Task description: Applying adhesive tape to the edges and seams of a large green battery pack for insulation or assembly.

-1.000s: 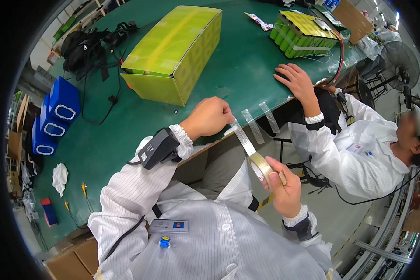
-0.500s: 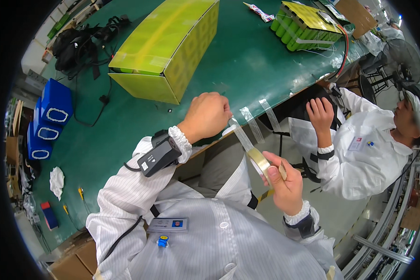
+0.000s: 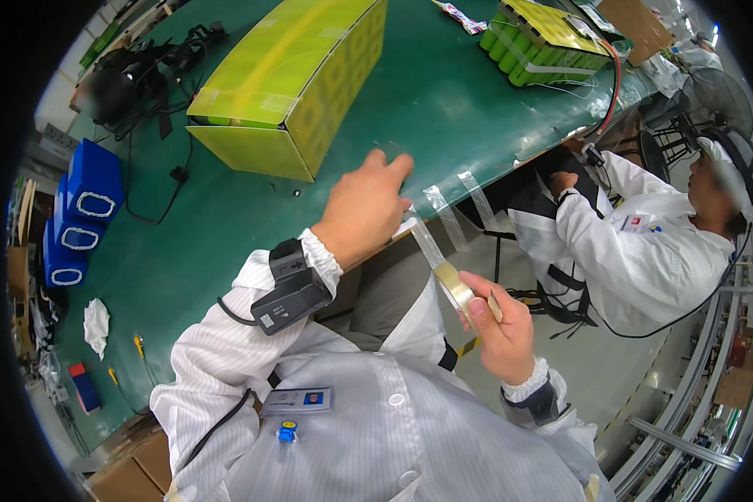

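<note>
With the right hand (image 3: 498,330) gripping the tape roll (image 3: 458,289) just off the green table's (image 3: 226,243) near edge and the left hand's (image 3: 364,209) fingers seemingly pressing the strip's (image 3: 427,243) end there, a slack pull could peel it loose.

Left hand (image 3: 364,209) flat, right hand (image 3: 498,322) clenched

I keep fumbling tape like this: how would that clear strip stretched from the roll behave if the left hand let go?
The clear strip looks thin and floppy, so it would probably sag or curl. Being sticky, it may cling to the left hand or table edge. The roll in the right hand seems light.
</note>
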`<state>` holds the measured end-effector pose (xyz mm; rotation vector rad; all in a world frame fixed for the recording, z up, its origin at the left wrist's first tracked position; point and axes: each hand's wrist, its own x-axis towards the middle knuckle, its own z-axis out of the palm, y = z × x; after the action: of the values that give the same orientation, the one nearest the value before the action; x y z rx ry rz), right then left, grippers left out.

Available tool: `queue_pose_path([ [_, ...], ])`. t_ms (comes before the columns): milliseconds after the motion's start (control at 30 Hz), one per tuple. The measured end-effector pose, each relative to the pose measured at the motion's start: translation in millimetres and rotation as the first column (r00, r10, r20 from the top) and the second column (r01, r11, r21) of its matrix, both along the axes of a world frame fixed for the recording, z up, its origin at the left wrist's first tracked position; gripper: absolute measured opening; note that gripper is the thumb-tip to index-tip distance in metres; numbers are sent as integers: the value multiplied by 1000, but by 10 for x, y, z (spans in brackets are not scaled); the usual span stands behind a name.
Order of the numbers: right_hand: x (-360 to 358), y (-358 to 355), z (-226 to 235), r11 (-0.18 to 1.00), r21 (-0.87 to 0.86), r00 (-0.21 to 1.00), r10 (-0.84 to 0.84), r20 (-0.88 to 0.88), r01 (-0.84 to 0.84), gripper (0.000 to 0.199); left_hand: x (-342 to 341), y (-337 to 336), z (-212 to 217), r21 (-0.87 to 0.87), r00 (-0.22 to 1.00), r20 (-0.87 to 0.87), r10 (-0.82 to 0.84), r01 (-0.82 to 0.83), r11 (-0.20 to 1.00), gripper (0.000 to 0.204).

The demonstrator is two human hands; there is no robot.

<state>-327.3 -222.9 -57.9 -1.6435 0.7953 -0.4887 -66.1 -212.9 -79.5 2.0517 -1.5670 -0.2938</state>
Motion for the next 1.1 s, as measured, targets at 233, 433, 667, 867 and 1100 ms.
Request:
queue_pose_path([
  [233, -23, 33, -23, 1000, 19, 1000, 2, 4, -2, 40, 161, 20, -55, 62, 997, -57, 48, -45, 997, 29],
  [433, -86, 54, -14, 1000, 26, 1000, -12, 23, 12, 41, -257, 540, 61, -74, 871, -483, -93, 65, 995, 12],
  [667, -228, 135, -73, 998, 50, 999, -31, 11, 31, 42, -983, 776, -311, 147, 44, -989, 141, 197, 969, 30],
  [867, -270, 195, -83, 997, 69, 999, 25, -31, -23, 42, -1171, 728, -275, 223, -383, -901, 202, -10, 975, 33],
  [1100, -342, -192, 125, 993, -69, 959, 77, -272, -99, 38, -1236, 708, -258, 307, -339, -898, 282, -22, 952, 33],
])
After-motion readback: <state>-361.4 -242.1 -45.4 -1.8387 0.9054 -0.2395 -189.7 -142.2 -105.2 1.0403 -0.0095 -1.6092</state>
